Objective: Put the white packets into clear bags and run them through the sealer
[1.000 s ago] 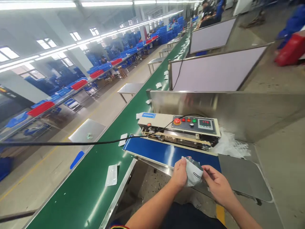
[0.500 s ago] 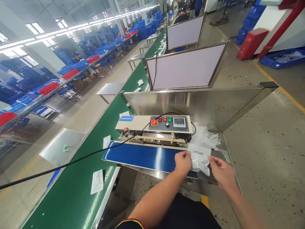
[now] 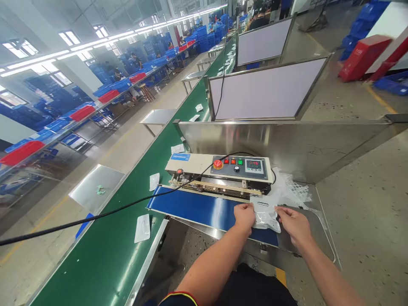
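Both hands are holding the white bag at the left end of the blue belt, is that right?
Not quite: the left hand and right hand do hold the white bag, but at the right end of the blue belt, as the head view shows.

Along the left runs a row of red bins (image 3: 82, 113) and blue bins (image 3: 117, 86), with a wooden stool (image 3: 146, 92) beside it. Nearer stands a steel side table (image 3: 89, 183) with a small green item (image 3: 100, 190) on it. Strip lights (image 3: 140, 32) cross overhead. Two pale framed panels (image 3: 267, 91) stand one behind the other at the far side; a darkly dressed person (image 3: 259, 21) is beyond them. A red box (image 3: 365, 57) sits at far right.
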The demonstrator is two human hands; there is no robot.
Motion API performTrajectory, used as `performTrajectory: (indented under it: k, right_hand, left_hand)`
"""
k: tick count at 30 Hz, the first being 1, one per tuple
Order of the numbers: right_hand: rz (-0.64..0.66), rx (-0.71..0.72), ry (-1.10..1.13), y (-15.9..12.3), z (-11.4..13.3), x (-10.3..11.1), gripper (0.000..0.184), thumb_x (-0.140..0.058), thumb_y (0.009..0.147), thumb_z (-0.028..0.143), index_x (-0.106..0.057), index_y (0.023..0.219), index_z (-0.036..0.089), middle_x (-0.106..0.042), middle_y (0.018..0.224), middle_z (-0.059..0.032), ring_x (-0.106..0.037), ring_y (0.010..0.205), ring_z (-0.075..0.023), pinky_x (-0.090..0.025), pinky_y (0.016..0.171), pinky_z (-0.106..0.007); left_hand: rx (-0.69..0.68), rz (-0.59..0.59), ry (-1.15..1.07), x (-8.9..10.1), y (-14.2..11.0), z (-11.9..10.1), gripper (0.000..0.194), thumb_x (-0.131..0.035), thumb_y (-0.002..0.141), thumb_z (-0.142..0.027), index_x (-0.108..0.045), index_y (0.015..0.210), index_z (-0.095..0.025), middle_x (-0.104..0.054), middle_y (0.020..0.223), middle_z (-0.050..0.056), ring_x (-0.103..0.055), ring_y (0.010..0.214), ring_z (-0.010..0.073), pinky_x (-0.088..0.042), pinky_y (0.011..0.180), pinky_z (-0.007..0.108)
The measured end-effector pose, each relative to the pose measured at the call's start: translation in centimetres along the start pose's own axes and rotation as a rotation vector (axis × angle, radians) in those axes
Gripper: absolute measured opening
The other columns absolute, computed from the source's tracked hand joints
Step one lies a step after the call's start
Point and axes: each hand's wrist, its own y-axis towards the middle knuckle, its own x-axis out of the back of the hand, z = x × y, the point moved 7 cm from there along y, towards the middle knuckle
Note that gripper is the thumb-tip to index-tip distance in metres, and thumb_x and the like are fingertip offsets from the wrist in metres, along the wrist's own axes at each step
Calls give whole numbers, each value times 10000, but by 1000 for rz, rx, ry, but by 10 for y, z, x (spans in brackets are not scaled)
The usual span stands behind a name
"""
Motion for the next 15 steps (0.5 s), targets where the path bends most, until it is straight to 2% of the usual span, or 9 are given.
performTrajectory:
  k: [3,7,10,12,13,15]
  right_hand:
    - [52,12,-26,-8,10,-24,523,-763,649,602,-852,900,152,-737,737,-126,-698,731,-329,-504,596,-378]
    - [108,39,-23,-26,23,-56,573,-739,593,629,-847,904,160,-783,833,-141,-696,749,-318,-525,628,-385]
    - [150,-11,-2,-40,23,-60,585,-765,558,651,-848,900,185,-824,1025,-183,-700,809,-316,-547,620,-382]
    - [152,-69,4,-47,12,-47,572,-807,549,666,-850,887,207,-824,1093,-201,-700,837,-322,-574,626,-395]
    - [140,-94,9,-50,3,-37,553,-830,542,667,-850,874,225,-822,1121,-207,-703,849,-325,-591,640,-407]
    - [69,-94,10,-53,-18,-11,497,-857,537,663,-836,838,268,-817,1143,-221,-712,857,-332,-612,667,-441]
  left_hand:
    - [-37,1,-35,19,5,-10,381,-915,742,-525,-771,633,-190,-698,649,62,-613,651,208,-541,665,329]
    - [-98,22,-36,49,11,-24,401,-868,788,-553,-784,655,-184,-684,643,44,-571,612,176,-490,609,294]
    - [-167,22,-13,87,17,-31,416,-836,849,-580,-837,771,-171,-733,715,50,-625,652,179,-523,631,281]
    - [-254,-80,2,136,24,-40,420,-818,892,-572,-873,919,-157,-797,840,81,-698,747,201,-582,702,290]
    - [-305,-171,11,170,27,-47,423,-803,919,-556,-880,1007,-150,-827,937,105,-735,823,216,-611,754,299]
    - [-376,-409,41,250,33,-62,425,-738,990,-501,-862,1188,-146,-845,1153,149,-779,979,240,-648,858,326]
